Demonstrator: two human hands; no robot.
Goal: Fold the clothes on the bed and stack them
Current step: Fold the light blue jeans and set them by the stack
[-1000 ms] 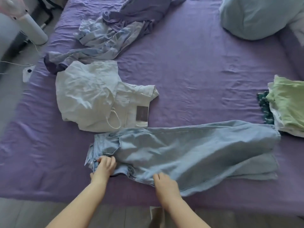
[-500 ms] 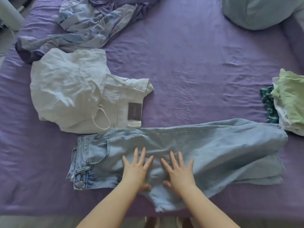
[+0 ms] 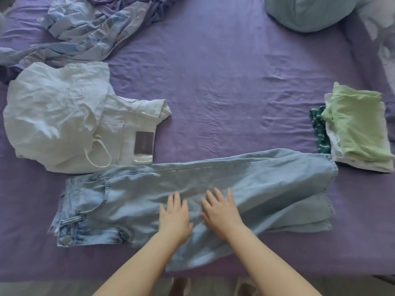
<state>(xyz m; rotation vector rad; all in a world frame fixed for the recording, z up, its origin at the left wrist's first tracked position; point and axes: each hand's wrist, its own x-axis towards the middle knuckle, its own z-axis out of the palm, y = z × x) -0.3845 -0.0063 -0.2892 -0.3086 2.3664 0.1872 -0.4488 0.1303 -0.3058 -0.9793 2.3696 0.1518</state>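
Observation:
Light blue jeans [image 3: 267,184] lie folded lengthwise across the near side of the purple bed [image 3: 224,86], waistband to the left, legs to the right. My left hand [image 3: 175,216] and my right hand [image 3: 221,211] lie flat side by side on the middle of the jeans, fingers straight and pressing the denim. A crumpled white garment [image 3: 53,112] lies on white jeans [image 3: 132,127] at the left. A folded stack with a light green top [image 3: 357,124] sits at the right edge, just past the jeans' hems.
A crumpled blue-and-white patterned garment [image 3: 89,28] lies at the far left. A pale teal pillow [image 3: 310,11] sits at the far right. A dark green patterned piece [image 3: 319,129] pokes out beside the stack. The bed's near edge and floor [image 3: 64,289] are below.
My hands left the waistband and crotch edge of the jeans and now lie flat on their middle. They have slid slightly right since half a second ago.

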